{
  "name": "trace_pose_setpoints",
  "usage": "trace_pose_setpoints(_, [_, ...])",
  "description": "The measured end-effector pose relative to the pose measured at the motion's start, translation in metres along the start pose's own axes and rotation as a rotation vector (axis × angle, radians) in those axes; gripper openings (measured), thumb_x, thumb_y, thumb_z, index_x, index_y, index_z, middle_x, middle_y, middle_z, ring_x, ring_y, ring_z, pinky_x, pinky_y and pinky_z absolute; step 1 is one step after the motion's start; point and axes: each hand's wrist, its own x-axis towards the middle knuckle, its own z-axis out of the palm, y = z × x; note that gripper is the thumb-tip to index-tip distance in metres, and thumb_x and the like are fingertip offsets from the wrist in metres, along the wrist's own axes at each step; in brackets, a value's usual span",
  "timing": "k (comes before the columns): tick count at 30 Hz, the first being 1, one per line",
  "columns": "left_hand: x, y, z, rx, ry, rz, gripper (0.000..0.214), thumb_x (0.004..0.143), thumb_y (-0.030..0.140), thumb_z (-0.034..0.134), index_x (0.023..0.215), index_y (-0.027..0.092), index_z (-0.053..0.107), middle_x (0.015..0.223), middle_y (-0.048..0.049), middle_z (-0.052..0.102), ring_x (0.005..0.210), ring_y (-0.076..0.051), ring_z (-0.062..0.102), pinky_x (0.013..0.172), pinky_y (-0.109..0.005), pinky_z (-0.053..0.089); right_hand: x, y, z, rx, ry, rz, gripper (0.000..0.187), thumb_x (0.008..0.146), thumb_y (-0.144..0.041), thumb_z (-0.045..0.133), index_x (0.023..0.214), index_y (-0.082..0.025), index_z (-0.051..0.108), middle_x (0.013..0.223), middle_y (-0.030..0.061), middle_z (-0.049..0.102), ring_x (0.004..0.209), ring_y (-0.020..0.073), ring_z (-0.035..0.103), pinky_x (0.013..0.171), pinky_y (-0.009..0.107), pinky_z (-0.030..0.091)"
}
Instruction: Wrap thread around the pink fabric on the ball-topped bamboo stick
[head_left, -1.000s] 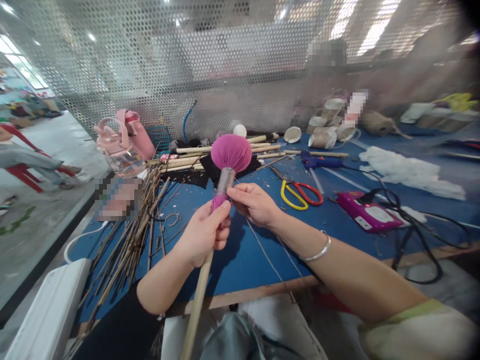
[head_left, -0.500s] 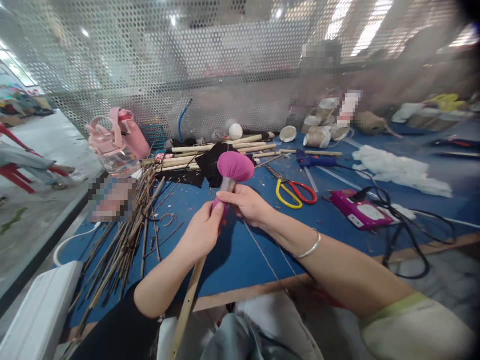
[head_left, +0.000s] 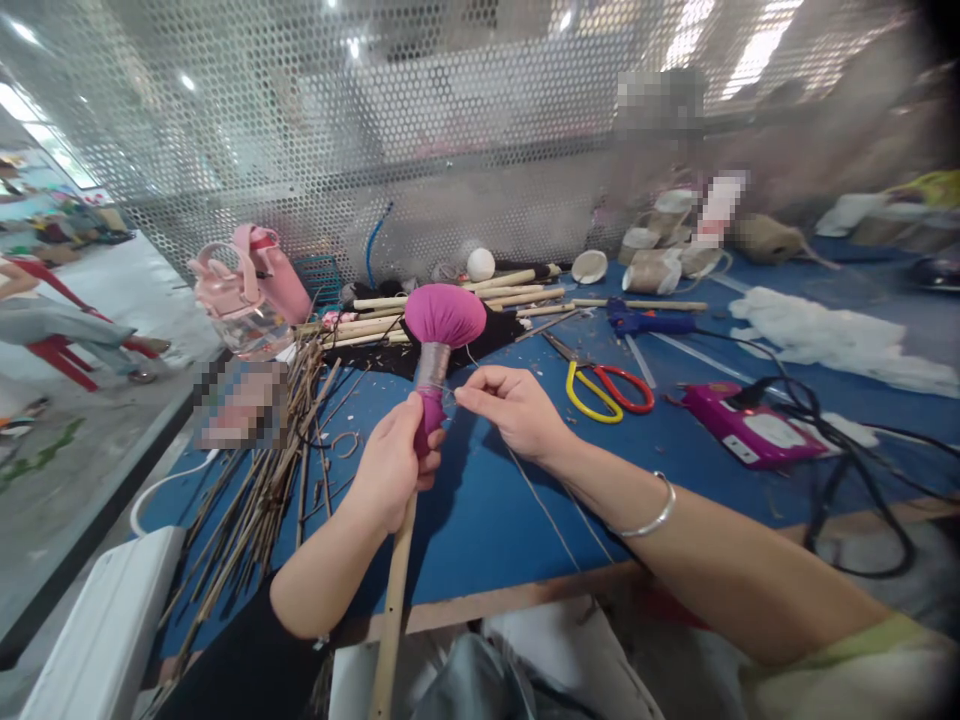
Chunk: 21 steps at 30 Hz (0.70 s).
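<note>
A wooden stick (head_left: 392,605) carries a ball-shaped head wrapped in magenta cloth (head_left: 444,314). Grey thread (head_left: 433,368) is wound in a band round the cloth's neck below the ball. My left hand (head_left: 390,455) is closed round the cloth-covered stick just under that band. To the right of the neck, my right hand (head_left: 517,408) pinches the thread between thumb and fingers, a short way off the stick. Loose thread (head_left: 541,508) runs down from this hand past the table edge. Black cloth (head_left: 501,328) lies on the table behind the ball.
Yellow-and-red-handled scissors (head_left: 596,385), a blue glue gun (head_left: 649,320) and a magenta power strip (head_left: 750,425) with black cables lie right. Thin twigs (head_left: 259,510) and a white box-like object (head_left: 112,615) are left. Pink bottles (head_left: 247,290) stand before the perforated metal screen (head_left: 465,130).
My right hand has moved off the neck to the right, pinching the thread. The magenta head has shifted slightly left, and more of the wound band shows.
</note>
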Motion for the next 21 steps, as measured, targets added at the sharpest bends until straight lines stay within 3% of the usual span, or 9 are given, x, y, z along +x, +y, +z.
trace_pose_setpoints(4, [-0.005, 0.006, 0.0, -0.133, -0.117, -0.118, 0.03, 0.086, 0.048, 0.044, 0.079, 0.02, 0.046, 0.053, 0.0075, 0.038, 0.034, -0.002, 0.021, 0.031, -0.009, 0.015, 0.004, 0.003, 0.0, 0.025, -0.04, 0.017, 0.032, 0.07, -0.041, 0.068, 0.062, -0.014, 0.054, 0.052, -0.0053, 0.043, 0.047, 0.0054, 0.031, 0.046, 0.021, 0.023])
trace_pose_setpoints(7, [-0.005, 0.011, -0.006, -0.239, -0.323, -0.272, 0.034, 0.089, 0.049, 0.034, 0.079, 0.019, 0.047, 0.049, 0.0088, 0.029, 0.034, -0.002, 0.012, 0.028, -0.01, 0.014, 0.005, 0.004, -0.001, 0.192, -0.141, 0.076, 0.031, 0.07, -0.041, 0.069, 0.067, -0.015, 0.053, 0.05, -0.0067, 0.045, 0.039, 0.0029, 0.026, 0.039, 0.02, 0.017])
trace_pose_setpoints(10, [-0.003, 0.012, -0.012, -0.264, -0.59, -0.394, 0.038, 0.089, 0.051, 0.029, 0.079, 0.02, 0.049, 0.047, 0.0096, 0.023, 0.035, -0.003, 0.005, 0.027, -0.011, 0.012, 0.003, 0.004, -0.002, 0.389, -0.307, 0.182, 0.037, 0.065, -0.041, 0.073, 0.085, -0.017, 0.054, 0.05, -0.0091, 0.047, 0.032, 0.0013, 0.02, 0.034, 0.019, 0.011])
trace_pose_setpoints(12, [-0.002, 0.01, -0.012, -0.246, -0.681, -0.43, 0.04, 0.088, 0.051, 0.028, 0.076, 0.019, 0.049, 0.046, 0.0096, 0.022, 0.034, -0.003, 0.005, 0.027, -0.011, 0.012, 0.002, 0.003, -0.003, 0.457, -0.391, 0.237, 0.043, 0.063, -0.041, 0.074, 0.092, -0.017, 0.054, 0.047, -0.0107, 0.044, 0.031, 0.0011, 0.017, 0.033, 0.019, 0.009])
trace_pose_setpoints(14, [-0.001, 0.004, -0.007, -0.189, -0.563, -0.357, 0.041, 0.089, 0.052, 0.027, 0.075, 0.019, 0.048, 0.046, 0.0088, 0.025, 0.032, -0.003, 0.009, 0.027, -0.012, 0.013, 0.003, 0.004, -0.003, 0.466, -0.353, 0.247, 0.039, 0.063, -0.041, 0.074, 0.084, -0.015, 0.055, 0.043, -0.0109, 0.041, 0.031, 0.0011, 0.016, 0.033, 0.019, 0.007])
trace_pose_setpoints(18, [-0.002, -0.012, 0.005, 0.176, -0.063, 0.088, 0.044, 0.085, 0.059, 0.035, 0.074, 0.018, 0.048, 0.052, 0.0043, 0.042, 0.034, -0.005, 0.03, 0.031, -0.015, 0.023, 0.006, 0.004, 0.002, 0.405, -0.148, 0.273, 0.034, 0.06, -0.036, 0.077, 0.073, -0.014, 0.053, 0.038, -0.0118, 0.036, 0.03, 0.0013, 0.016, 0.032, 0.021, 0.006])
trace_pose_setpoints(21, [-0.004, -0.019, 0.006, 0.411, 0.054, 0.333, 0.036, 0.08, 0.054, 0.052, 0.077, 0.018, 0.05, 0.057, 0.0033, 0.046, 0.041, -0.006, 0.04, 0.036, -0.016, 0.029, 0.007, 0.003, 0.005, 0.38, -0.115, 0.272, 0.033, 0.06, -0.034, 0.077, 0.074, -0.012, 0.057, 0.039, -0.0113, 0.038, 0.031, 0.001, 0.019, 0.033, 0.021, 0.01])
